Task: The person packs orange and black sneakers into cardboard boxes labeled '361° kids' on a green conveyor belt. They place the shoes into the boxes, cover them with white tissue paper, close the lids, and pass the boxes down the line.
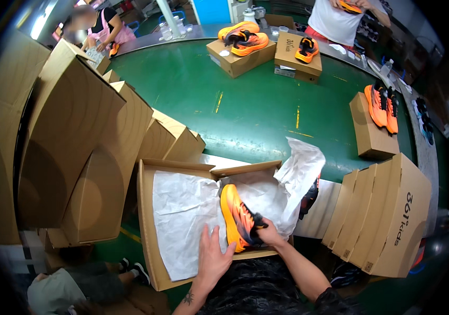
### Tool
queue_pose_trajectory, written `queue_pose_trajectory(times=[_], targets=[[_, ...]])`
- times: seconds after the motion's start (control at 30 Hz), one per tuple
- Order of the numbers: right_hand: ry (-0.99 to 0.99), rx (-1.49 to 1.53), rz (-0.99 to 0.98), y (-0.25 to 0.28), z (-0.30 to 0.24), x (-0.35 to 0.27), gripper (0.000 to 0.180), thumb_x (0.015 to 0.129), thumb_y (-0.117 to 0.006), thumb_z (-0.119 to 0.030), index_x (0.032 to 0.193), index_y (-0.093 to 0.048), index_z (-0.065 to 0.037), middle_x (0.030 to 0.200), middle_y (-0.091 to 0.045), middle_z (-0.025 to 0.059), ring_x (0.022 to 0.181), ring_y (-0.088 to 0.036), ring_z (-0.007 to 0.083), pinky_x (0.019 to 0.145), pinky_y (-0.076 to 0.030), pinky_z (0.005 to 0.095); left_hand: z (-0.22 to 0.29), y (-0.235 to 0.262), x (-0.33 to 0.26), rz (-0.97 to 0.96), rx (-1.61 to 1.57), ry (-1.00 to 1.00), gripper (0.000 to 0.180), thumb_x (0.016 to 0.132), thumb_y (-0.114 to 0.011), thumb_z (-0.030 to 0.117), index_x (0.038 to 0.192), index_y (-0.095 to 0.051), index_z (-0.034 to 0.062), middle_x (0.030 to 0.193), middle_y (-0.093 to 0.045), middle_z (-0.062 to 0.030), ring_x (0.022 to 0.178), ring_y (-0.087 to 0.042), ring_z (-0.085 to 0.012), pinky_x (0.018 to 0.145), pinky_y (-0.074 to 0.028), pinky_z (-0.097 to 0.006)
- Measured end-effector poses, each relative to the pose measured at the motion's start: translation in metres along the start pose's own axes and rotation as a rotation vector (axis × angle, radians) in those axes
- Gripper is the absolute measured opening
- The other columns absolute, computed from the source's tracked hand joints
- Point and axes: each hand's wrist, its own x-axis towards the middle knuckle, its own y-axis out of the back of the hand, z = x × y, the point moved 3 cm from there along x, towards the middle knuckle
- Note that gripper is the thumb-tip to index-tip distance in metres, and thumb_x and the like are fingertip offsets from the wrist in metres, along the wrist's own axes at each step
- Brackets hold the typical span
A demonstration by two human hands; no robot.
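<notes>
Inside the open cardboard box (146, 226) at near centre, an orange and dark shoe (231, 210), tilted on its side, toe toward the far side, sole facing left; at its dark collar, on the right, the right hand (270, 234), closed around the opening; just left of the heel, the left hand (215, 254), fingers apart and grasping nothing, thumb close by the sole, contact impossible to tell; beneath both, a crumpled white paper sheet (182, 212) over the left part of the box; on the right, a raised white paper flap (300, 163), partly in front of a dark shoe (310, 199); farther right, a leaning row of closed brown boxes (377, 215); on the left, a tall pile of brown cartons (72, 131); beyond, a green work surface (256, 105) with yellow marks; on its far right, a pair of orange shoes (378, 107) on a carton (366, 128); at the far side, two more cartons (234, 64) with orange shoes on top; behind these, a co-worker in a white shirt (334, 23), orange shoe in hand; at far left, a co-worker in a pink apron (123, 34); at near left, a person in shorts (85, 283).
</notes>
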Motion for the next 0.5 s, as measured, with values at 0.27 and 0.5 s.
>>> queue_pose_trajectory(times=[0.27, 0.5], targets=[[0.26, -0.347, -0.168, 0.04, -0.018, -0.005, 0.066, 0.082, -0.068, -0.017, 0.14, -0.04, -0.004, 0.133, -0.05, 0.012, 0.116, -0.052, 0.0193, 0.095, -0.044, 0.0309, 0.003, 0.066, 0.002, 0.252, 0.508, 0.06, 0.088, 0.073, -0.075, 0.015, 0.143, -0.025, -0.0043, 0.154, -0.009, -0.0267, 0.14, -0.013, -0.047, 0.112, -0.016, -0.055], [0.462, -0.576, 0.014, -0.001, -0.067, 0.013, 0.065, 0.081, -0.069, -0.02, 0.138, -0.042, -0.002, 0.131, -0.052, 0.0129, 0.116, -0.052, 0.0221, 0.097, -0.043, 0.0323, 0.01, 0.074, -0.021, 0.361, 0.609, 0.21, 0.097, 0.07, -0.077, 0.015, 0.145, -0.019, -0.0044, 0.154, -0.008, -0.0266, 0.14, -0.011, -0.0475, 0.111, -0.013, -0.056]])
